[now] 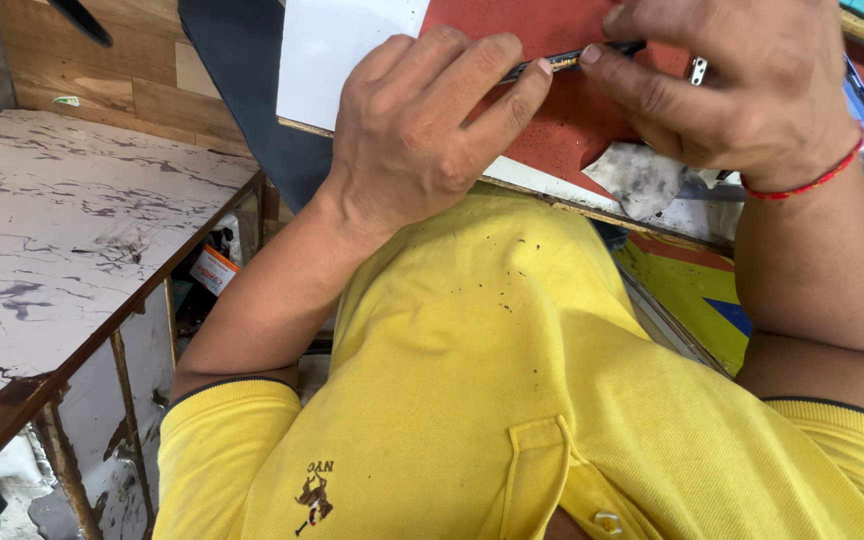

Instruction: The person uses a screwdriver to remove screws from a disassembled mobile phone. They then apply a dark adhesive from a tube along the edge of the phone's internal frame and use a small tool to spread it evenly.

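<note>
Head view, going left to right: a marbled white side table [62, 220] fills the left of the frame, then the person's yellow polo shirt [492, 400] takes the lower middle. Above it, the left hand [422, 130] has its grip closed on a thin dark strip-like object [572, 58], thumb and fingers pinching its left end. The right hand [742, 80], at the upper right and wearing a red thread bracelet [812, 182], pinches the other end, grip also shut.

The strip sits at the top centre, held edge-on just above a red mat [562, 125] on the desk [592, 205]. It looks slim, black and rigid, with a pale highlight along its edge; what it is cannot be told.

Risk, as I judge it: so narrow a piece held only at its tips could bend or slip if the pinch turns uneven, dropping near the smudged grey rag [637, 178].
</note>
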